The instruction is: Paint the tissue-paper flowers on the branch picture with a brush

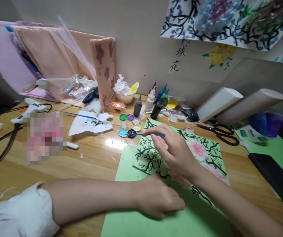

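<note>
Paintbrush (138, 134) pinched in right grip (177, 153).

On the counter (94, 161), the paint palette (124, 124) lies between a tissue (82, 125) to its left and the painting (198, 149) to its right, with bottles (137, 106) behind it, scissors (216, 129) and 2 rolls (219, 103) behind the painting's right side, and a glue gun (29, 110) farther left.

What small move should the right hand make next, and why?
Probably lift the blue brush and bring it over the painted sheet: the right hand holds it with its tip at the black paint, and the sheet bears black branches.
</note>
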A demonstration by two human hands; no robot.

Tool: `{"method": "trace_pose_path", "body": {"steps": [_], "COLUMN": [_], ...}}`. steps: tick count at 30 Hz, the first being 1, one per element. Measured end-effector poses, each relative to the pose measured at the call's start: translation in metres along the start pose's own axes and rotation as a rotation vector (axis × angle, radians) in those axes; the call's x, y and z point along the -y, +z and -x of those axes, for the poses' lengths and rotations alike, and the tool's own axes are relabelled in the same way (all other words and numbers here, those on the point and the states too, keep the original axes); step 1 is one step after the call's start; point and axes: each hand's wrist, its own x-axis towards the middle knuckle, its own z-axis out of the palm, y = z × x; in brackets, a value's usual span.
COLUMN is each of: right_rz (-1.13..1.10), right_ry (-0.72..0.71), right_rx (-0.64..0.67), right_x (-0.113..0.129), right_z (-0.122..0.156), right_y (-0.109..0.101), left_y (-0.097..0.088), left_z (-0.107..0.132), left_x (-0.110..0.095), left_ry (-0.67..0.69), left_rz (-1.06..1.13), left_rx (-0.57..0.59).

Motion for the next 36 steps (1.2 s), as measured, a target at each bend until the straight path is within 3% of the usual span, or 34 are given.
{"method": "trace_pose_path", "body": {"steps": [6,15,19,23,28,30,32,36], "right_rz": [0.059,0.059,-0.004,-0.093,-0.158,-0.197,-0.206,-0.244], "right_ry": [-0.012,0.062,0.083,0.182,0.269,0.272,0.320,0.442], "right_rx": [0.057,-0.019,-0.070,-0.304,-0.940,-1.112,-1.136,-1.036], "right_x": [-0.005,-0.006,-0.007,-0.015,-0.031,-0.039,-0.047,-0.063], "right_z": [-0.015,-0.012,-0.003,0.027,0.091,0.114,0.133,0.153], "right_y": [0.021,0.018,0.007,-0.022,-0.060,-0.067,-0.068,-0.064], "left_y": [-0.004,-0.006,-0.003,-0.001,-0.004,-0.005,-0.005,-0.006], "left_z": [0.001,0.002,0.005,0.007,0.006,0.005,0.004,0.001], "left_x": [0.000,-0.001,0.001,0.002,0.003,0.003,0.003,0.003], "left_ry": [0.017,0.026,0.036,0.035,0.063,0.067,0.059,0.031], "left_rz": [-0.012,0.007,0.015,0.014,-0.025,-0.029,-0.016,0.009], "left_rx": [0.039,0.034,0.003,-0.019,-0.023,-0.038,-0.065,-0.114]}}
